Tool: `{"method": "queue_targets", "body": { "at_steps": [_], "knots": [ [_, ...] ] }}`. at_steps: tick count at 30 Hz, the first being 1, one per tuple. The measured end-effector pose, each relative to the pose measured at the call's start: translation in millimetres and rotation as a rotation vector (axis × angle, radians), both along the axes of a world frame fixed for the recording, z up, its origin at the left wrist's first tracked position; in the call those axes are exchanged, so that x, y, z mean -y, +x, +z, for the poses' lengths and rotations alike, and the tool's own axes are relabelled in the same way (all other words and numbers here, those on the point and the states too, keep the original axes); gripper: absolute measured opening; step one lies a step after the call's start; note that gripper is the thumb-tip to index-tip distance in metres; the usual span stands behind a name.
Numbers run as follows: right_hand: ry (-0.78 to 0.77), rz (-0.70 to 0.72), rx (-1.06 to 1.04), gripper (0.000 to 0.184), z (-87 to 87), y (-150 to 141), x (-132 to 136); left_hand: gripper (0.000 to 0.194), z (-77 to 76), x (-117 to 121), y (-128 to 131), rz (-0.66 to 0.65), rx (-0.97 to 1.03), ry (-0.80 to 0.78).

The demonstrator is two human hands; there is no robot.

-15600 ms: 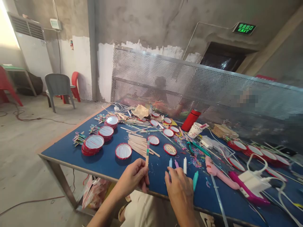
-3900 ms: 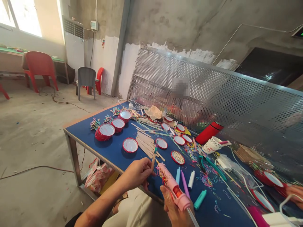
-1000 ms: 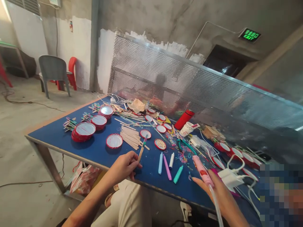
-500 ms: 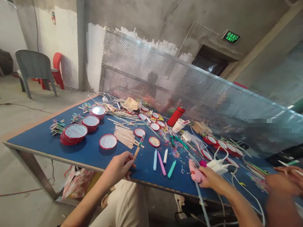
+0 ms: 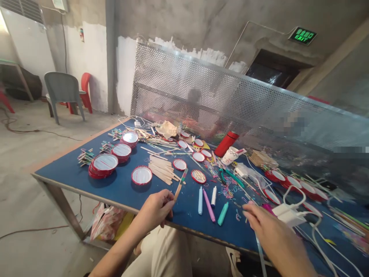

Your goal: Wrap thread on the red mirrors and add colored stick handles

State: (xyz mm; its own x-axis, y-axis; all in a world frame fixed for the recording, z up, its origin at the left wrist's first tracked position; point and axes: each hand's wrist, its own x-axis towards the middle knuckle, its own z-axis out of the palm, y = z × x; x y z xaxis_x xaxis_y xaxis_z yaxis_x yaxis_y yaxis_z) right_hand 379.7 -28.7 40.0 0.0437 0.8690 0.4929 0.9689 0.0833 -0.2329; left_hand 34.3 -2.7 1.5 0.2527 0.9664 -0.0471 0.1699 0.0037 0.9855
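Note:
My left hand [image 5: 158, 207] is closed, pinching a wooden craft stick [image 5: 179, 188] that points up and away over the table's front edge. Green and dark bands colour the stick's far end. On the right, my right hand [image 5: 271, 227] curls around a pink hot glue gun [image 5: 251, 203], mostly hidden behind the fingers. A translucent glue stick [image 5: 261, 252] hangs down from below that hand. Between the hands lie several marker pens: light blue [image 5: 200, 201], purple [image 5: 209, 206], white [image 5: 213, 196] and teal [image 5: 223, 214]. Beyond my left hand is a pile of plain craft sticks [image 5: 161, 169].
Stacked red-rimmed round lids [image 5: 104, 163] stand at left, with another lid [image 5: 141, 175] nearer. A red bottle [image 5: 226, 144], paper cup [image 5: 230, 155], green-handled pliers [image 5: 235, 177] and white chargers [image 5: 290, 213] with cables lie toward the right. A perforated metal screen [image 5: 184, 88] borders the back.
The view has swung left, so things sit farther right. My right hand has turned over the glue gun, hiding most of it. Another person's hands at far right have left the view.

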Motion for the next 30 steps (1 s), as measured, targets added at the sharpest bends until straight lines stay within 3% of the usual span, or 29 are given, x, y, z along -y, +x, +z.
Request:
{"method": "queue_targets", "body": {
  "at_steps": [4,6,9,14,20,24,30],
  "knots": [
    [-0.346,0.207,-0.547,0.037,-4.1,-111,17,0.015,2.5,1,-4,-0.057,-0.007,-0.03],
    [-0.375,0.257,-0.746,0.038,-9.5,-155,16,0.018,4.2,1,-5,-0.088,-0.007,-0.055],
    [-0.374,0.234,-0.997,0.048,-20.0,-187,9,0.021,6.5,1,-7,-0.126,-0.016,-0.067],
    [-0.484,0.247,-1.258,0.053,-36.1,-194,5,0.019,7.8,2,-8,-0.115,-0.066,-0.063],
    [-0.494,0.25,-1.321,0.049,-36.7,-198,10,0.015,11.2,2,-10,-0.144,-0.071,-0.073],
    [-0.497,0.214,-1.234,0.046,-38.5,-183,9,0.013,11.8,3,-10,-0.14,-0.043,-0.056],
    [-0.576,0.071,-0.838,0.028,-44.0,-143,5,0.015,8.2,5,-10,-0.129,-0.067,-0.011]
  ]
}}
